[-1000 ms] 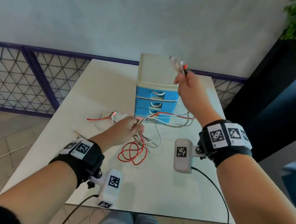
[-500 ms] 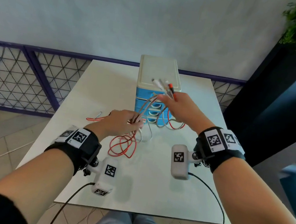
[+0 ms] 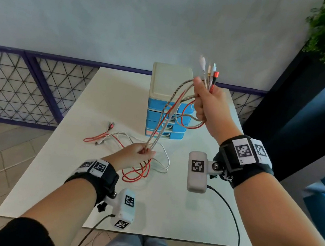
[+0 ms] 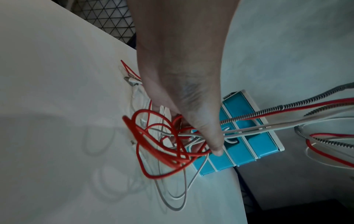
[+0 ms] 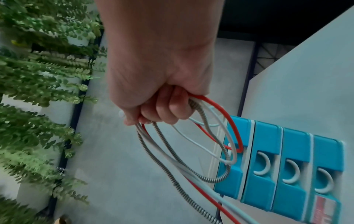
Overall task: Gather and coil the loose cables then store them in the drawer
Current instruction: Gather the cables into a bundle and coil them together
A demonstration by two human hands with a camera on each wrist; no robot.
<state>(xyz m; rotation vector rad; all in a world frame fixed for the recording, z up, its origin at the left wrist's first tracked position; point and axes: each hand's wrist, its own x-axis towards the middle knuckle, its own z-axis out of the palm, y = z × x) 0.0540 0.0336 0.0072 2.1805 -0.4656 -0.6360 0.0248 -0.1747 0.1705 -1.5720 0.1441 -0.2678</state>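
The right hand (image 3: 208,106) is raised at 12 o'clock, fingers curled around a bundle of cables (image 3: 164,123) — red, white and braided grey — with the plug ends (image 3: 209,68) standing above the fist. The left hand (image 3: 135,156) pinches the same strands lower down, near 9 o'clock; loose loops lie on the white tabletop (image 3: 165,207) beneath it. The drawer unit (image 3: 171,82) — blue fronts, cream top, all four drawers closed — stands behind the strands.
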